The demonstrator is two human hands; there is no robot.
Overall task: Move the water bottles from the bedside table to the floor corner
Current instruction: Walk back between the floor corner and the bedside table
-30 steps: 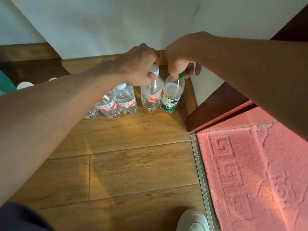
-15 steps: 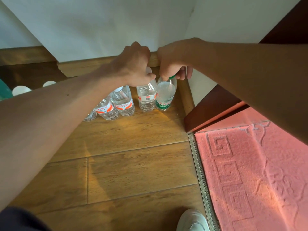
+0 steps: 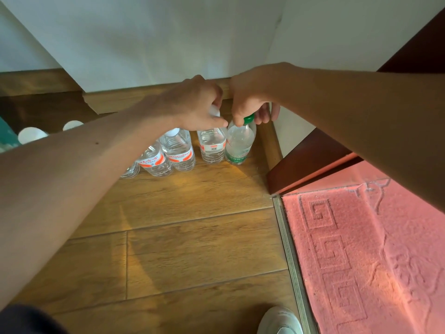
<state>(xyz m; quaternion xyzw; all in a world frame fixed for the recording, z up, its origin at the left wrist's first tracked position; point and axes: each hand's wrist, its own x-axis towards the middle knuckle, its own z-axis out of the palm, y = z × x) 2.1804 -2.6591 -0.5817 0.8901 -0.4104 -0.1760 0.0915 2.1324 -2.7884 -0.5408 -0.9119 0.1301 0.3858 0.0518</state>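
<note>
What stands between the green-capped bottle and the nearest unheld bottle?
In the head view, a red-labelled bottle that the left hand grips by its cap.

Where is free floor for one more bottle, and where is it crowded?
Free: the wooden floor between the bottle row, the red carpet and the shoe. Crowded: the floor corner, where the left hand grips the white-capped bottle and the right hand the green-capped bottle.

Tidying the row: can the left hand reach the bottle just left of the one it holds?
Probably, once freed: the left hand grips the white-capped bottle, and the neighbouring bottle stands close by, cap uncovered.
</note>
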